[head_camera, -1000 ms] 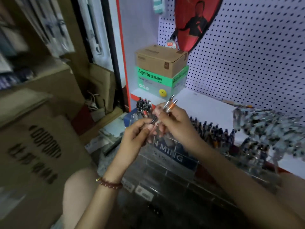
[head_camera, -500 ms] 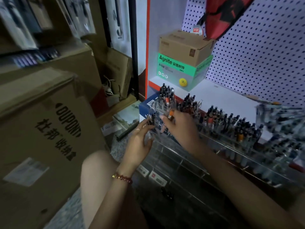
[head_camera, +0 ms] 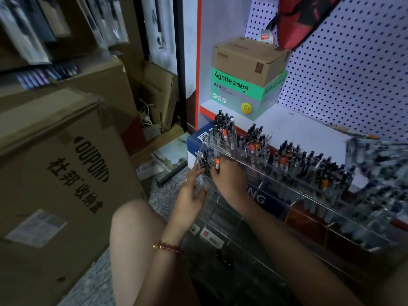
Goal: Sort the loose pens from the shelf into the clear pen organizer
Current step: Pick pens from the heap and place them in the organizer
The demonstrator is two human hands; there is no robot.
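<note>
The right hand (head_camera: 229,180) pinches an orange pen (head_camera: 217,162) at the clear organizer (head_camera: 225,208), but the left hand (head_camera: 191,193) is too blurry to tell.

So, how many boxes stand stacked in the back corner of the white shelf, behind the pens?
2. A brown cardboard box sits on top; the green Agnite box lies under it, on the white shelf by the pegboard. More could be hidden behind them.
</note>
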